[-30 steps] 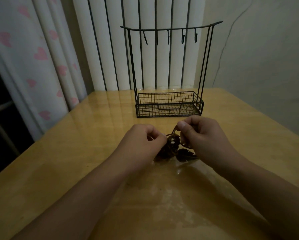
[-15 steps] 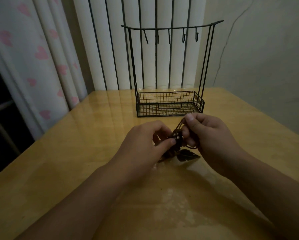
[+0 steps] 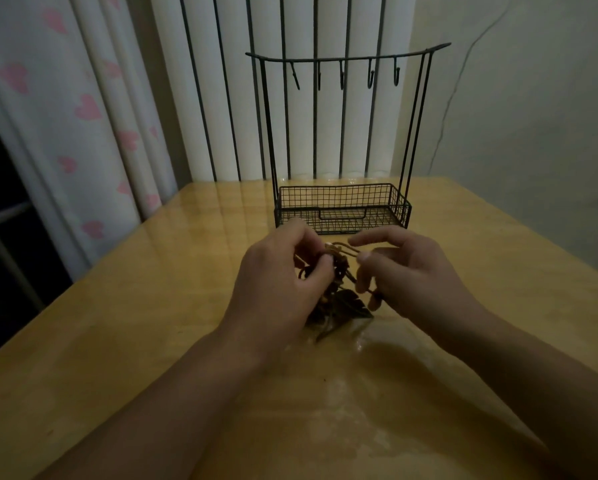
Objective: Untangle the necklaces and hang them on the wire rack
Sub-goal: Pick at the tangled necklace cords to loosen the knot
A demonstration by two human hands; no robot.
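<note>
Left hand (image 3: 276, 271) curls round the tangled necklaces (image 3: 339, 292); right hand (image 3: 411, 271) pinches a cord loop, index finger extended. The bundle hangs between both hands, just in front of the wire rack (image 3: 342, 209), its leaf pendant touching the table (image 3: 117, 323). All 5 rack hooks are bare; open tabletop flanks the rack on both sides.

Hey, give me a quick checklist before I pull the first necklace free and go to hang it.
1. Left hand grips the necklace tangle: ok.
2. Right hand pinches a cord: ok.
3. One necklace separated: not ok, it is one clump.
4. Hooks on the wire rack free: ok, all bare.
5. Path to rack clear: ok.
6. Where the knot sits: cannot tell, too dark.
</note>
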